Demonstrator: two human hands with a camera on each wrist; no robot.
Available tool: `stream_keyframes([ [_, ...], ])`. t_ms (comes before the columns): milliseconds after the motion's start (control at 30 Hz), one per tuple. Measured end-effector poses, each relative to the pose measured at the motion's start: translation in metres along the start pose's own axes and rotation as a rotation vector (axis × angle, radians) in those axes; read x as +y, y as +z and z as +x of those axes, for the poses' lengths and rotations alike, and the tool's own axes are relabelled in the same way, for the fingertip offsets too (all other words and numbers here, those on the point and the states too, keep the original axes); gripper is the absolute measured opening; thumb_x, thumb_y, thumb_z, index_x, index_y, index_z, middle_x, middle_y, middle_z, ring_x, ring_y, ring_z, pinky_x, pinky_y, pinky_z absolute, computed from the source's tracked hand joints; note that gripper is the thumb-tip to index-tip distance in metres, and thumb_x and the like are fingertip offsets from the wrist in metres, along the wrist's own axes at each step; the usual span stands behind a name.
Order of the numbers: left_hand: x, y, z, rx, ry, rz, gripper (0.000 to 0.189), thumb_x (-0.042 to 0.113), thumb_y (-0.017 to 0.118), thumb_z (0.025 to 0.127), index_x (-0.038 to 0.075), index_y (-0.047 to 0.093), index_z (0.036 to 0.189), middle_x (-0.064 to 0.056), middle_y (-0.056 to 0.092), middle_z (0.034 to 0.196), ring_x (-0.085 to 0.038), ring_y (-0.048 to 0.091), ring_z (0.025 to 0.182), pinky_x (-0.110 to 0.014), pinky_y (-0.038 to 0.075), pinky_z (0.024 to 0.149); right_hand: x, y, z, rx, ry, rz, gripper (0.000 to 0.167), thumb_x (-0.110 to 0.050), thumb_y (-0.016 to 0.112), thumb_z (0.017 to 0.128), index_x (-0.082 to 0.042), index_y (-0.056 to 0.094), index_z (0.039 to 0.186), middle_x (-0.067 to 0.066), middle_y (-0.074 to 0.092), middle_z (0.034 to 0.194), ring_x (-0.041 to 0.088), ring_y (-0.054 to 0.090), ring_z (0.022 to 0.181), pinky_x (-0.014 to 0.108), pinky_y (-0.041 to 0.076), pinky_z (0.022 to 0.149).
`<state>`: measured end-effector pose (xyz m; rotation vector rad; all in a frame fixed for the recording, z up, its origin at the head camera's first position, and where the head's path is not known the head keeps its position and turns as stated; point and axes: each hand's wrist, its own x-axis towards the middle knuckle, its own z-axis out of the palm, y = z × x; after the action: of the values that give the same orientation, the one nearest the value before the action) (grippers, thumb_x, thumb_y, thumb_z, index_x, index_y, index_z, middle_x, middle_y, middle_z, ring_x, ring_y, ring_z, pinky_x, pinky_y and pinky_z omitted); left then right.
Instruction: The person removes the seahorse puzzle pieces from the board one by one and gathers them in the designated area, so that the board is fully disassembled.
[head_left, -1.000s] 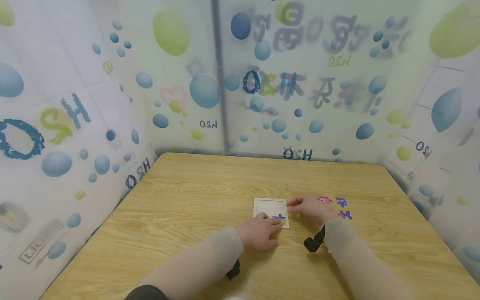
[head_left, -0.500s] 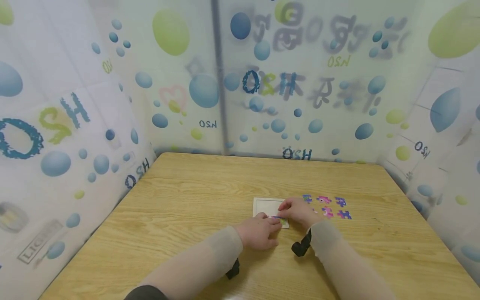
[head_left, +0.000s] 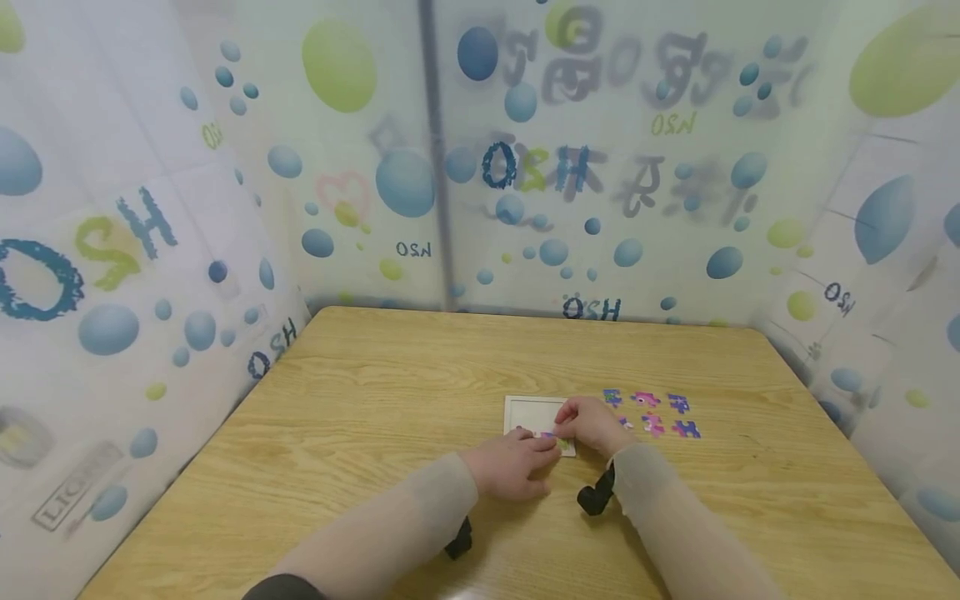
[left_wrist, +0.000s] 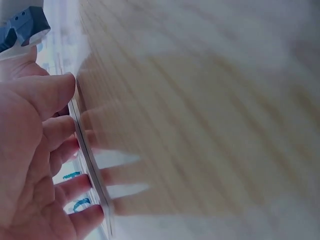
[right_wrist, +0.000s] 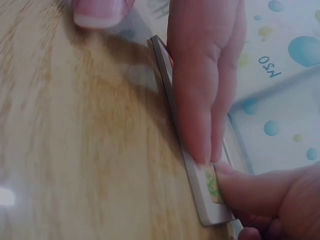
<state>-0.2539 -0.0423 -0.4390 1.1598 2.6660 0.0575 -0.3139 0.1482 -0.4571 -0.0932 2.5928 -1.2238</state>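
A small white puzzle tray lies flat on the table, its upper left part bare. My left hand rests across its near edge, fingers fairly straight and pointing right; in the left wrist view its fingertips touch the tray's edge. My right hand is at the tray's right side, fingers curled, thumb and fingertips at a puzzle piece. A green and orange puzzle piece shows in the tray corner, under the right thumb and beside the left fingertips. The fingers partly hide the pieces.
Several loose puzzle pieces, purple and pink, lie in two rows right of the tray, close to the right hand. The wooden table meets printed curtains at its back and sides. Black wrist mounts hang under both wrists.
My right hand has moved left from the tray's right edge onto its right side, uncovering loose pieces behind it. The left hand has stayed in place on the tray.
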Motion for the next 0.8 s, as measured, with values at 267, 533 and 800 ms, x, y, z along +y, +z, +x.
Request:
stream_keyframes([
  [267,-0.010,0.005,-0.011,-0.002,0.045,0.017,0.062,0.045,0.048,0.099,0.013,0.035,0.150,0.000,0.024,0.158,-0.022,0.023,0.144,-0.031,0.021,0.116,-0.001,0.000,-0.002,-0.009,0.004,-0.016,0.012,-0.011,0.073,0.085,-0.007,0.065,0.091,0.005,0.061,0.084,0.021,0.052,0.080,0.033,0.041,0.074],
  [533,-0.015,0.005,-0.033,0.002,0.034,-0.015,0.060,0.043,0.050,0.099,0.011,0.037,0.149,0.001,0.026,0.157,-0.023,0.026,0.142,-0.032,0.022,0.115,-0.001,0.001,-0.001,-0.001,0.009,-0.016,0.011,-0.010,0.074,0.084,-0.007,0.065,0.090,0.005,0.060,0.084,0.021,0.052,0.080,0.032,0.041,0.072],
  [800,-0.019,0.005,-0.049,-0.001,0.049,-0.029,0.058,0.041,0.049,0.099,0.012,0.039,0.148,0.000,0.030,0.155,-0.021,0.028,0.142,-0.033,0.023,0.115,-0.001,0.001,0.000,-0.001,0.010,-0.010,0.011,-0.010,0.074,0.084,-0.006,0.065,0.089,0.006,0.060,0.084,0.021,0.051,0.078,0.030,0.041,0.069],
])
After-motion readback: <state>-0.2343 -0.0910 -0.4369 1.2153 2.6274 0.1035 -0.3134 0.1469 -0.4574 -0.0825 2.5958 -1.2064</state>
